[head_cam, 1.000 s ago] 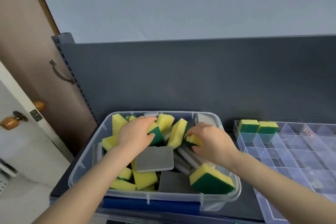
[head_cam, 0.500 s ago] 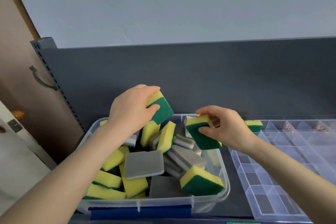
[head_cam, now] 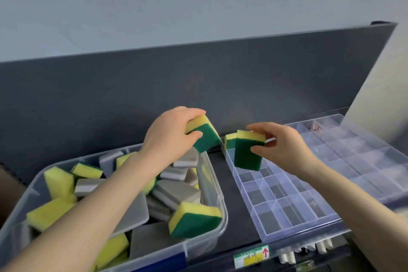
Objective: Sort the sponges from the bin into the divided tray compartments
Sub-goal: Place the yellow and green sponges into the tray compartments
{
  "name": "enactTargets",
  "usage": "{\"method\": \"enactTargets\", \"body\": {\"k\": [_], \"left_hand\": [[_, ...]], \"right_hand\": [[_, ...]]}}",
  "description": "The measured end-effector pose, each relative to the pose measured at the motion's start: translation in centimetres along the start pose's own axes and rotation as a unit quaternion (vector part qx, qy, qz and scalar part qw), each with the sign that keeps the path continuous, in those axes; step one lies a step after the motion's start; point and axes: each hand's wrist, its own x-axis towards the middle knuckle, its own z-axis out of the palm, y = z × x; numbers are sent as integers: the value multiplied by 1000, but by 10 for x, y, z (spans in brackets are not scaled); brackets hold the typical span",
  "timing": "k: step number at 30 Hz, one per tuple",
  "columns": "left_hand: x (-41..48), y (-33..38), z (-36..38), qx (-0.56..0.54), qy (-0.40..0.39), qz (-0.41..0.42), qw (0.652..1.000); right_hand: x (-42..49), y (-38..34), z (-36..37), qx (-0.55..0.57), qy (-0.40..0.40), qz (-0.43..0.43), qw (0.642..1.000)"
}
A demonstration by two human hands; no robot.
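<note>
While the left hand (head_cam: 167, 139) grips a yellow-green sponge (head_cam: 204, 133) above the bin's (head_cam: 218, 185) far right corner at frame centre, the right hand (head_cam: 282, 146) pinches a second sponge (head_cam: 248, 152) upright over the divided tray's (head_cam: 287, 203) upper-left compartments.

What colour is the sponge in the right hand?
The sponge in the right hand is yellow with a dark green face, shown in the head view.
</note>
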Motion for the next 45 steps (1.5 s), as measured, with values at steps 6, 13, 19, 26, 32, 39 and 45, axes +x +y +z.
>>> {"method": "enactTargets", "body": {"k": [6, 13, 19, 26, 32, 39, 45], "left_hand": [[24, 26, 35, 15, -35, 8, 999], [51, 50, 82, 54, -83, -24, 995], [72, 59, 115, 96, -122, -71, 985], [77, 62, 141, 110, -151, -119, 975], [79, 62, 155, 122, -189, -139, 964], [80, 59, 169, 128, -240, -131, 953], [74, 56, 183, 130, -261, -117, 949]], "right_hand": [[9, 42, -23, -29, -3, 7, 1000], [38, 93, -37, -36, -34, -10, 999], [70, 123, -29, -30, -85, -39, 995], [93, 149, -13, -17, -129, -75, 989], [100, 159, -1, -46, -171, -94, 980], [100, 163, 12, -100, -213, -89, 968], [95, 165, 24, -147, -240, -92, 955]]}}
